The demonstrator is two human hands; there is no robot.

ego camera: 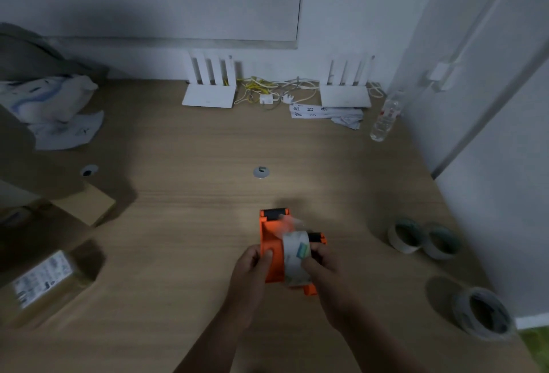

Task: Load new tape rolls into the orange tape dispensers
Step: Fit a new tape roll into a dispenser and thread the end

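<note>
Orange tape dispenser gripped at front centre of wooden desk, clear of every edge. Left hand wrapped round dispenser's left side, thumb pressed flat on orange face. Right hand closed on clear tape roll, roll held upright against dispenser's right side; whether seated on hub could not be told. Second orange dispenser partly hidden behind roll and right hand, touching or just beside the first.

Count on desk: 2 dispensers, 1 roll in hand, 3 spare rolls. 2 spare rolls stood touching each other near right edge; 1 larger roll lay at front right corner, close to the edge.

Open room: bare wood ahead of hands up to grey grommet, and to the left toward cardboard box. Right side bounded by wall. Rear edge taken by 2 white routers, cables and 1 plastic bottle.
</note>
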